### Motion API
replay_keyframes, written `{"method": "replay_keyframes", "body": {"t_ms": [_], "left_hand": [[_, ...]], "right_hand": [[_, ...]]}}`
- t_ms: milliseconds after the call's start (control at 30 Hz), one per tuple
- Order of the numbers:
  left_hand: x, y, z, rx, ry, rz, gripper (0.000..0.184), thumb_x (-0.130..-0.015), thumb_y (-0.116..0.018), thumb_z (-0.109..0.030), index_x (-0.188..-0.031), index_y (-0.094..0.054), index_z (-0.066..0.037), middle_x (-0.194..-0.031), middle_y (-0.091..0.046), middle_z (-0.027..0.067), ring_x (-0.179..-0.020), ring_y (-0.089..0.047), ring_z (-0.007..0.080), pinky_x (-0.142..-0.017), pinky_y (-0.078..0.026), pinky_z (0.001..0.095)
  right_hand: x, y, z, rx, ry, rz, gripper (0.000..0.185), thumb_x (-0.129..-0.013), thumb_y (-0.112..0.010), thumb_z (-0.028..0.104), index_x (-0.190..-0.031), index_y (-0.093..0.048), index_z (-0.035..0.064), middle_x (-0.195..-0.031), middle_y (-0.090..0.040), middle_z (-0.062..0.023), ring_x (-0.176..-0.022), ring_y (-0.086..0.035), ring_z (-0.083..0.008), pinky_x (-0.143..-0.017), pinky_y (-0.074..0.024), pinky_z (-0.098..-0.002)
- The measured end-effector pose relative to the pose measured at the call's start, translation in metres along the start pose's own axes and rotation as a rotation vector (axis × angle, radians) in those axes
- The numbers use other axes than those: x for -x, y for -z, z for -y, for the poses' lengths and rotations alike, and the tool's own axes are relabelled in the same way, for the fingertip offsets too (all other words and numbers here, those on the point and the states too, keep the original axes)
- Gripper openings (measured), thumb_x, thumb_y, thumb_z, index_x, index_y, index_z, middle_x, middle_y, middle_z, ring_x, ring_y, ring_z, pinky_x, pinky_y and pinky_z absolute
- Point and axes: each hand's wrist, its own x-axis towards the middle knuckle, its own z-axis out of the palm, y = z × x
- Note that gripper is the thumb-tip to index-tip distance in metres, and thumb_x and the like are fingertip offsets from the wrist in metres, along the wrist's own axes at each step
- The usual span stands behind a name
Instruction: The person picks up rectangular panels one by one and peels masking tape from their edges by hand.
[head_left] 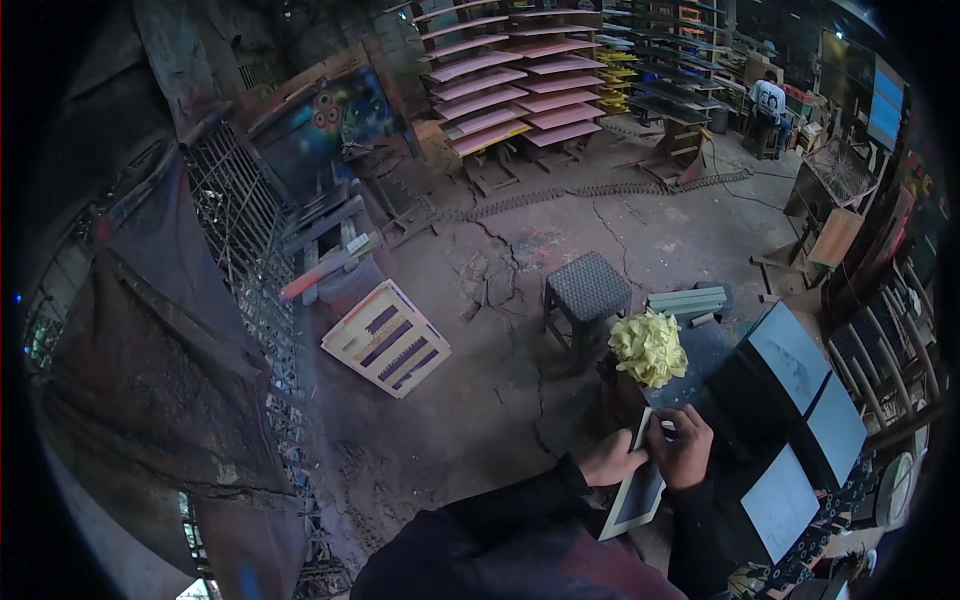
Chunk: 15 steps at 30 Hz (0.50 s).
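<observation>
Head view: Framed panel in both hands, work apparently midway

You hold a pale-edged framed panel [637,496] tilted above the floor, left of a dark surface [708,350] and its near edge. Your left hand [612,463] is closed on the panel's left edge, thumb across the frame. Your right hand [686,446] has thumb and fingers drawn close together at the far end; whether they pinch a small piece or only the frame, you cannot be sure from here.

The frame surrounds a dark centre, so that much looks done. Attention at the far end suggests handwork is under way there, and the panel is not yet set down; how much is left cannot be told.

Beyond your hands, a crumpled yellow bundle [648,348] sits near the dark surface's left edge. Pale panels [780,502] range along your right, their finish unclear.
</observation>
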Motion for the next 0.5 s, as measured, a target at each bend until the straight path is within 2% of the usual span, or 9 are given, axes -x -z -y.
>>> {"method": "replay_keyframes", "body": {"t_ms": [33,100,200,267,333,500], "left_hand": [[-0.001,0.000,0.006,0.000,-0.003,-0.005,0.024,-0.085,-0.057,-0.016,-0.095,-0.057,0.006,-0.081,-0.062,0.0230,-0.078,-0.064,0.0290,-0.068,-0.047,0.0404],[-0.003,0.006,0.013,-0.047,0.007,0.028,0.028,-0.086,-0.056,-0.019,-0.101,-0.057,0.006,-0.084,-0.064,0.0187,-0.082,-0.062,0.0186,-0.071,-0.048,0.0354],[0.001,0.014,0.006,-0.043,0.051,0.053,0.029,-0.086,-0.056,-0.020,-0.100,-0.058,0.006,-0.083,-0.064,0.0193,-0.081,-0.063,0.0198,-0.071,-0.048,0.0356],[0.000,0.013,0.018,-0.024,0.024,0.027,0.029,-0.085,-0.057,-0.020,-0.098,-0.058,0.006,-0.083,-0.063,0.0210,-0.079,-0.063,0.0224,-0.069,-0.048,0.0367],[0.000,0.014,0.032,-0.087,0.024,-0.010,0.034,-0.082,-0.058,-0.023,-0.085,-0.054,0.011,-0.078,-0.059,0.0290,-0.075,-0.062,0.0369,-0.067,-0.046,0.0441],[0.008,0.028,0.018,-0.114,0.099,0.000,0.034,-0.081,-0.056,-0.022,-0.082,-0.052,0.012,-0.080,-0.057,0.0317,-0.076,-0.060,0.0396,-0.068,-0.045,0.0457]], "right_hand": [[-0.001,0.000,0.003,0.000,0.005,0.002,0.012,-0.072,-0.067,-0.002,-0.084,-0.066,-0.0002,-0.080,-0.062,-0.0132,-0.068,-0.064,-0.0275,-0.060,-0.0531,-0.0317],[-0.003,0.002,0.015,-0.103,0.004,0.057,0.013,-0.074,-0.067,-0.003,-0.087,-0.065,-0.0029,-0.084,-0.062,-0.0141,-0.071,-0.066,-0.0256,-0.064,-0.0557,-0.0296],[-0.003,-0.001,0.017,-0.123,-0.036,0.095,0.014,-0.075,-0.067,-0.003,-0.089,-0.065,-0.0050,-0.087,-0.061,-0.0145,-0.074,-0.067,-0.0242,-0.068,-0.0568,-0.0292],[0.001,-0.010,0.012,-0.131,-0.036,0.084,0.015,-0.075,-0.066,-0.004,-0.090,-0.065,-0.0055,-0.087,-0.061,-0.0146,-0.074,-0.066,-0.0244,-0.067,-0.0568,-0.0296],[0.003,-0.021,0.010,-0.088,-0.005,0.009,0.014,-0.075,-0.066,-0.004,-0.089,-0.065,-0.0048,-0.084,-0.060,-0.0130,-0.073,-0.064,-0.0203,-0.064,-0.0566,-0.0277],[0.006,-0.042,0.010,-0.044,-0.020,-0.013,0.011,-0.077,-0.064,-0.005,-0.089,-0.064,-0.0052,-0.085,-0.060,-0.0130,-0.075,-0.064,-0.0207,-0.064,-0.0575,-0.0285]]}}
